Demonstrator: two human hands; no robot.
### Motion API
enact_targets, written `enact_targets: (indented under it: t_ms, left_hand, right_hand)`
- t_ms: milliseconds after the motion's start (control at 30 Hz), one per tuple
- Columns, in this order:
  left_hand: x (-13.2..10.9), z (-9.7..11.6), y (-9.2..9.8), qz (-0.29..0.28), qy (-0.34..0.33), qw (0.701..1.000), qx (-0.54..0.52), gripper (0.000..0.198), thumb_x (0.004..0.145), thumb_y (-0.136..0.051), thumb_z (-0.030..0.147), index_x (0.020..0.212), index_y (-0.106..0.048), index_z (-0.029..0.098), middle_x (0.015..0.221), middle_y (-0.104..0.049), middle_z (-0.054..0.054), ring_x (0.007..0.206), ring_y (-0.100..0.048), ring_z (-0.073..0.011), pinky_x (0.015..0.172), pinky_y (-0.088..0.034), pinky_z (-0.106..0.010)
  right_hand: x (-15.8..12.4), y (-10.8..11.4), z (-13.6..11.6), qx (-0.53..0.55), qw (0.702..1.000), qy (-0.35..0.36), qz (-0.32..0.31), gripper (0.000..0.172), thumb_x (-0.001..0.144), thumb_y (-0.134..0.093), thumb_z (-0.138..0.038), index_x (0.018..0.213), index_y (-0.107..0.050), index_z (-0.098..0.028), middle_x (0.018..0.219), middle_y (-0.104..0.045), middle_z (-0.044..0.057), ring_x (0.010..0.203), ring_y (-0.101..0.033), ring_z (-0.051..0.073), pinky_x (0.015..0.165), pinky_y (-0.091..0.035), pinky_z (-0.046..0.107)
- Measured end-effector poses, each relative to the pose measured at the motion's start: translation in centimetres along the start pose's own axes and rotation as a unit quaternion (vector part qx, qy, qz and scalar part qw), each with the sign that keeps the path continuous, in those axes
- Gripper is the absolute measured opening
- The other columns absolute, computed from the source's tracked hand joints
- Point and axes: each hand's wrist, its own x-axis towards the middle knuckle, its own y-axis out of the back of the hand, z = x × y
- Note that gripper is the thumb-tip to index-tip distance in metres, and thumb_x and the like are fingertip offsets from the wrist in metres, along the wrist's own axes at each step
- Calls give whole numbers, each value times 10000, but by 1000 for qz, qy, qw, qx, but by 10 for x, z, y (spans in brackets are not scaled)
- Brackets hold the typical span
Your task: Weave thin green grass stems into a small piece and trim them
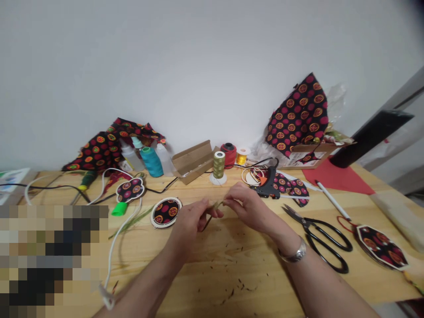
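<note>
My left hand (191, 219) and my right hand (249, 204) meet over the middle of the wooden table (212, 282). Both pinch a small bundle of olive-green thread (217, 205) stretched between their fingertips. A thin dark stick or needle (207, 223) hangs down from my left fingers. A silver bracelet (293, 253) circles my right wrist. An oval fabric-covered piece (166, 211) lies just left of my left hand. The olive thread spool (218, 166) stands upright behind the hands.
Black scissors (323, 236) lie right of my right arm, beside a pen (332, 200) and an octagonal patterned piece (380, 245). Patterned fabric (106, 148), bottles, a teal spool (151, 161), red and gold spools, a cardboard box (194, 161) and cords line the back.
</note>
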Motion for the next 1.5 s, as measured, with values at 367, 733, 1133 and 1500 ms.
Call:
enact_targets:
  t_ms: [367, 733, 1133, 1500]
  left_hand:
    - [-7, -2, -7, 48, -29, 968, 245, 219, 702, -566, 261, 536, -670, 164, 518, -625, 9, 462, -458, -119, 467, -309, -234]
    - [0, -7, -6, 64, -44, 967, 245, 274, 700, -599, 294, 512, -424, 201, 453, -375, 87, 448, -343, -87, 446, -273, -204]
    - [-1, -6, -5, 5, -86, 967, 238, 208, 790, -561, 294, 821, -742, 198, 808, -738, -8, 766, -609, -186, 715, -418, -259]
    - [1, -5, -4, 22, -31, 978, 205, 210, 746, -607, 340, 778, -761, 202, 777, -746, -4, 761, -610, -205, 686, -416, -261]
  right_hand:
    - [0, -1, 1, 14, 1000, 8, 6, 149, 836, -553, -126, 695, -586, -162, 683, -572, 21, 754, -497, 156, 698, -405, 273]
    - [0, -1, -1, 22, 1000, 20, -2, 126, 829, -562, -114, 714, -599, -152, 694, -563, 23, 762, -502, 151, 697, -409, 263]
    - [-1, 0, -4, 11, 1000, 19, -18, 132, 844, -552, -154, 716, -586, -162, 711, -561, 25, 782, -506, 157, 699, -421, 271]
    - [2, 17, -14, -170, 984, -35, 29, 117, 865, -515, -181, 922, -612, -148, 905, -642, 81, 885, -519, 207, 799, -416, 333]
